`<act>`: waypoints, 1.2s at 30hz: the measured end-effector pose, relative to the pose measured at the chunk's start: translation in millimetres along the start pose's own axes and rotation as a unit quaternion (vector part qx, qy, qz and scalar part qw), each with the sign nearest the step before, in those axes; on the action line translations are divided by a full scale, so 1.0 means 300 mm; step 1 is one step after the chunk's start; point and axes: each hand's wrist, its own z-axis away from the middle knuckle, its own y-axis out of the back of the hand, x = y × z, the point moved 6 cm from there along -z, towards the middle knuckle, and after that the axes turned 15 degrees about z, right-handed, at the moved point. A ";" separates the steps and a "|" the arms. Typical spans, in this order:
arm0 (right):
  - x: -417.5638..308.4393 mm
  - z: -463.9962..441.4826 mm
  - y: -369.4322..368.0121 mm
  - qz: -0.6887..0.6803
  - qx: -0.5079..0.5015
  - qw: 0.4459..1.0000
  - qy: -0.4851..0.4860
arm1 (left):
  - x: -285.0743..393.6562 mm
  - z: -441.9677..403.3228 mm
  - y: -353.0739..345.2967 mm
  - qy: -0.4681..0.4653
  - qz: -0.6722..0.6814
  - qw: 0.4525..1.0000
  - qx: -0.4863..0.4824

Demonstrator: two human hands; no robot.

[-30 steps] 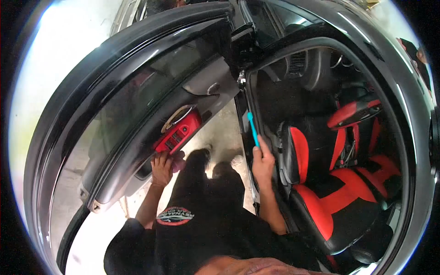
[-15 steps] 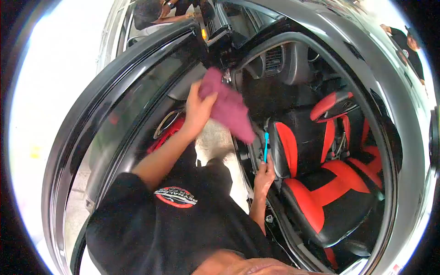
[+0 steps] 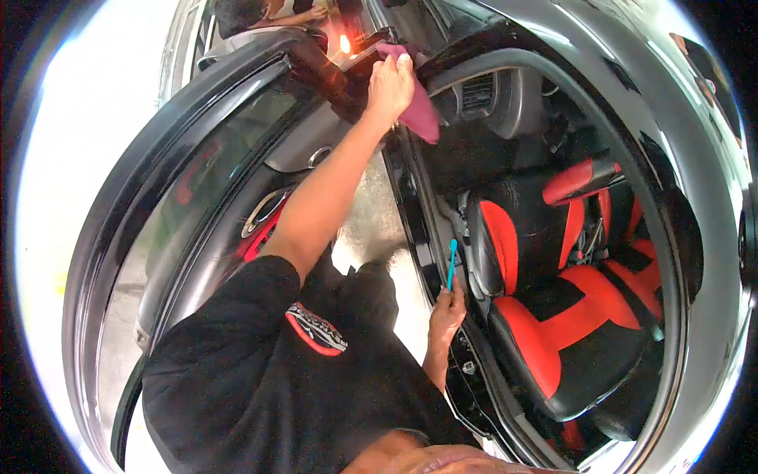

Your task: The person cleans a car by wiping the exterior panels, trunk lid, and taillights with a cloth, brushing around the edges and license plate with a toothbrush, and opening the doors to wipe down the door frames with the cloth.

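Note:
My left hand (image 3: pixel 389 88) is closed around a maroon cloth (image 3: pixel 420 118). It reaches to the hinge area of the open car door (image 3: pixel 110 229), where the cloth touches the dark bodywork by the front of the door frame. A loose end of the cloth hangs toward the door opening. Lower down, my right hand (image 3: pixel 448 312) grips a blue toothbrush (image 3: pixel 452 261), its head pointing up. That hand is beside the door sill (image 3: pixel 422 213), close to the front seat (image 3: pixel 568 340).
Red and black seats fill the interior to my right, with a dashboard air vent (image 3: pixel 478 96) ahead. The door panel with its handle (image 3: pixel 264 212) is at my left. Another person's hand (image 3: pixel 309 16) shows beyond the door. An orange light (image 3: pixel 345 43) glows near the hinge.
My left hand has moved forward with the maroon cloth, from above the door gap to the hinge area. The right hand has moved slightly down, still holding the toothbrush. The orange light looks brighter.

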 end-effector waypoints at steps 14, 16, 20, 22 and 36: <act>-0.202 -0.025 -0.068 -0.018 -0.081 0.997 -0.010 | 0.053 -0.330 -0.018 -0.276 -0.422 0.839 -0.206; -0.223 -0.031 -0.060 -0.025 -0.085 0.996 -0.017 | 0.073 -0.280 -0.014 -0.260 -0.458 0.814 -0.246; -0.272 -0.060 -0.051 -0.031 -0.076 0.997 -0.002 | 0.040 -0.174 -0.051 -0.409 -0.413 0.788 -0.204; -0.282 -0.064 -0.041 -0.049 -0.090 0.994 -0.029 | -0.002 -0.158 -0.053 -0.410 -0.377 0.813 -0.167; -0.371 -0.058 -0.029 -0.019 -0.031 0.995 0.094 | -0.008 -0.380 -0.058 -0.132 -0.353 0.883 -0.279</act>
